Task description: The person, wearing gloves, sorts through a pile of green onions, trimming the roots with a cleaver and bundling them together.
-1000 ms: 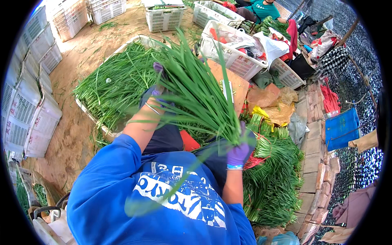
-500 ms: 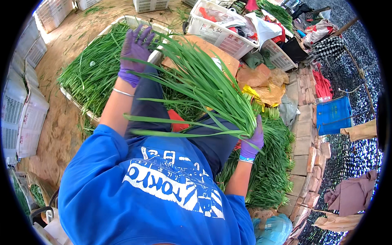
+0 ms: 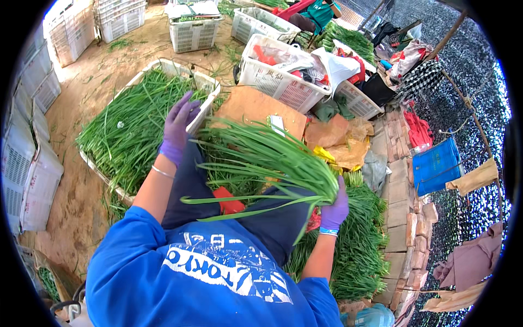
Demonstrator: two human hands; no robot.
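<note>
A bunch of green garlic chives (image 3: pixel 283 163) lies across above my lap, its long leaves fanning out to the left. My right hand (image 3: pixel 335 210), in a purple glove, is closed round the stem end of the bunch. My left hand (image 3: pixel 177 128), gloved likewise, is raised beside the white crate (image 3: pixel 202 83), with fingers stretched and nothing in them. Loose chives (image 3: pixel 131 111) fill that crate. Under my right forearm a large pile of chives (image 3: pixel 357 245) spreads along the right side. More greens show beneath the held leaves.
A brown board (image 3: pixel 256 106) lies ahead, bearing a small white object (image 3: pixel 277 125). Beyond it a white crate (image 3: pixel 289 82) holds bags and cloth. Low bricks (image 3: pixel 400 207) edge the right side near a blue bag (image 3: pixel 436 166). Crates (image 3: pixel 41 185) stack left. Another person (image 3: pixel 316 16) is far off.
The view has tilted up, showing more of the far area. My left hand has drawn back toward me, its fingers less spread. The chives stay in my right hand, their leaf tips shifted.
</note>
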